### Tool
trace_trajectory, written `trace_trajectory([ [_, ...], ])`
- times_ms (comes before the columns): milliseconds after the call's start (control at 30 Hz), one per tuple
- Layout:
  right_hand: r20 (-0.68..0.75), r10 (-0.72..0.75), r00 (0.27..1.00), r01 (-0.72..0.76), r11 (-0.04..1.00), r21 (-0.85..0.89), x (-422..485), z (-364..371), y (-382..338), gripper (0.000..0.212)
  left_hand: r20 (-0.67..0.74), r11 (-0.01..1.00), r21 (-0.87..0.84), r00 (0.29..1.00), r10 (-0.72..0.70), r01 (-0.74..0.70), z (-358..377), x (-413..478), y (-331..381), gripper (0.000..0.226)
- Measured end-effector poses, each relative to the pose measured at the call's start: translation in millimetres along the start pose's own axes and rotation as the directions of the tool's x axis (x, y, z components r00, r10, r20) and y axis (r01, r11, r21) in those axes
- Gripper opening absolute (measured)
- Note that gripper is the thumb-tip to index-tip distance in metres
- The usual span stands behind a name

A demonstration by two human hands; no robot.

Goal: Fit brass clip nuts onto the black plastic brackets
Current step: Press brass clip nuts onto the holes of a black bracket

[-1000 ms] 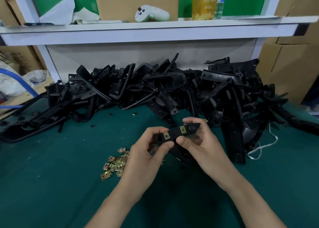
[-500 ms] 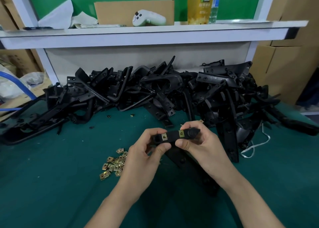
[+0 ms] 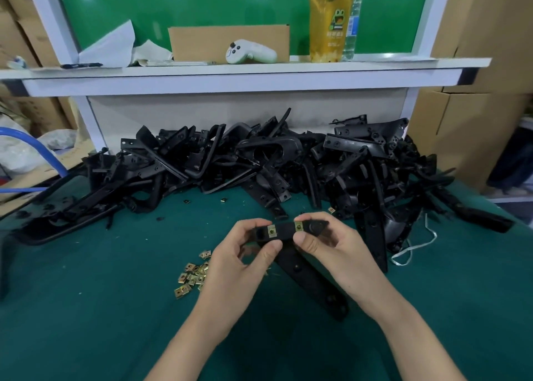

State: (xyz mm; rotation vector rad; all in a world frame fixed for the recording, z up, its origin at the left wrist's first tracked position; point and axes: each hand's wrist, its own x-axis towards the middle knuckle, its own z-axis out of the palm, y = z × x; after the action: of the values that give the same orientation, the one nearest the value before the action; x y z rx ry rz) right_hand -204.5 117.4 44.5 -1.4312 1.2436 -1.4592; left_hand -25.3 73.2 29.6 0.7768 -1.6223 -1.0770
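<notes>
The left hand [image 3: 239, 261] and right hand [image 3: 336, 246] each pinch one end of the black plastic bracket [image 3: 285, 231], its long axis running 9 to 3 o'clock, with two brass clip nuts [image 3: 271, 231] seated on it. The loose clip nuts [image 3: 191, 276] lie at 8 o'clock, nearer the left hand.

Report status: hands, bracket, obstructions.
Left hand and right hand both pinch one black bracket. Two brass clip nuts on it. Nothing blocking; loose nuts lie left of the hands.
</notes>
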Motion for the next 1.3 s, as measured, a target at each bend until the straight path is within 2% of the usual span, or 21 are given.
trace_trajectory([
  [100, -0.036, -0.106, 0.994, 0.1, 0.985, -0.14, -6, 0, -9, 0.022, -0.024, 0.99, 0.099, 0.995, 0.1, -0.097, -5, -1, 6, 0.023],
  [167, -0.063, -0.272, 0.96, 0.242, 0.924, -0.297, -9, 2, -15, 0.014, -0.047, 0.964, 0.189, 0.979, 0.199, -0.187, -7, -1, 8, 0.019],
  [233, -0.046, -0.471, 0.881, 0.392, 0.78, -0.488, -12, 5, -19, 0.008, -0.065, 0.917, 0.286, 0.949, 0.308, -0.278, -9, -1, 9, 0.023],
  [300, 0.015, -0.644, 0.765, 0.493, 0.57, -0.657, -14, 8, -17, 0.004, -0.065, 0.835, 0.41, 0.902, 0.427, -0.366, -11, -2, 7, 0.044],
  [367, 0.071, -0.772, 0.632, 0.543, 0.375, -0.751, -15, 11, -12, 0.009, -0.058, 0.757, 0.493, 0.853, 0.519, -0.428, -12, -4, 7, 0.057],
  [400, 0.081, -0.814, 0.575, 0.549, 0.31, -0.776, -16, 12, -9, 0.013, -0.056, 0.718, 0.521, 0.821, 0.568, -0.462, -13, -5, 6, 0.054],
  [467, 0.078, -0.867, 0.492, 0.543, 0.236, -0.806, -17, 14, -4, 0.016, -0.056, 0.651, 0.554, 0.757, 0.651, -0.519, -13, -6, 6, 0.041],
  [567, 0.07, -0.889, 0.452, 0.539, 0.21, -0.816, -17, 15, 1, 0.012, -0.062, 0.633, 0.543, 0.726, 0.685, -0.552, -11, -6, 8, 0.025],
  [733, 0.037, -0.87, 0.491, 0.535, 0.268, -0.801, -14, 11, 0, 0.027, -0.056, 0.648, 0.54, 0.745, 0.664, -0.537, -12, -4, 9, 0.018],
  [800, 0.006, -0.835, 0.55, 0.55, 0.357, -0.755, -14, 10, -7, 0.018, -0.046, 0.657, 0.535, 0.758, 0.651, -0.531, -12, -3, 12, 0.018],
  [867, -0.031, -0.755, 0.655, 0.544, 0.5, -0.674, -15, 8, -17, 0.013, -0.032, 0.675, 0.519, 0.777, 0.628, -0.524, -12, -2, 16, 0.02],
  [900, -0.057, -0.672, 0.738, 0.505, 0.606, -0.614, -17, 6, -23, 0.016, -0.024, 0.697, 0.504, 0.799, 0.601, -0.51, -13, -2, 20, 0.022],
  [967, -0.067, -0.421, 0.904, 0.344, 0.813, -0.471, -20, 2, -37, 0.02, -0.015, 0.766, 0.469, 0.863, 0.504, -0.439, -14, -4, 27, 0.024],
  [1000, -0.038, -0.324, 0.945, 0.279, 0.865, -0.417, -21, 0, -42, 0.023, -0.013, 0.794, 0.457, 0.89, 0.457, -0.401, -15, -5, 30, 0.025],
  [1133, 0.023, -0.218, 0.976, 0.213, 0.915, -0.342, -26, -7, -49, 0.025, 0.006, 0.833, 0.438, 0.927, 0.374, -0.339, -13, -10, 32, 0.029],
  [1300, 0.03, -0.161, 0.986, 0.161, 0.917, -0.365, -34, -10, -53, 0.028, 0.021, 0.831, 0.452, 0.936, 0.352, -0.323, -11, -16, 37, 0.035],
])
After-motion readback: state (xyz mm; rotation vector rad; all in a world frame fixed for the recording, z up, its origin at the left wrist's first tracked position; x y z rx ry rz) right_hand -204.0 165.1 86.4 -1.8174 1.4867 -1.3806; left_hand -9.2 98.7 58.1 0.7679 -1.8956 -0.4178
